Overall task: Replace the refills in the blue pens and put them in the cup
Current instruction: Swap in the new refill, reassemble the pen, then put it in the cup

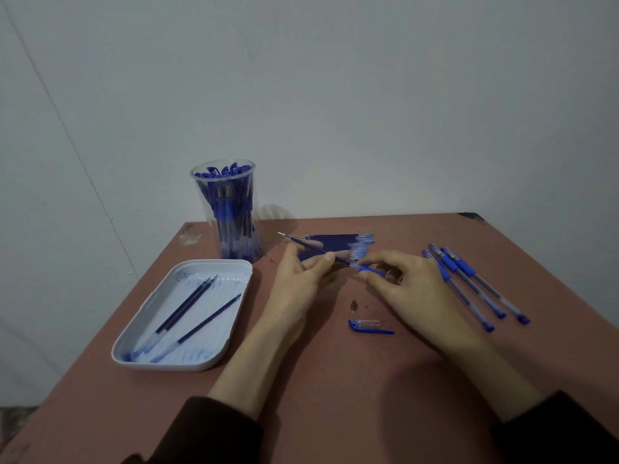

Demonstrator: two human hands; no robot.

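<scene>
My left hand (303, 276) pinches a thin blue refill (301, 243) whose metal tip points up and left. My right hand (407, 279) grips the pen barrel (370, 270) by its blue grip section, and the refill's back end meets the barrel's mouth between my hands. A clear cup (227, 212) packed with blue pens stands at the back left. Behind my hands lies a stack of refills (338, 241). Three capped blue pens (469, 283) lie to the right. The pen's blue cap (368, 326) and its small metal tip cone (354, 305) sit on the table in front of my hands.
A white tray (231, 343) with three refills in it, stained with blue ink, sits at the left on the reddish-brown table (335, 380). The table's left edge runs close beside the tray. A grey wall stands behind.
</scene>
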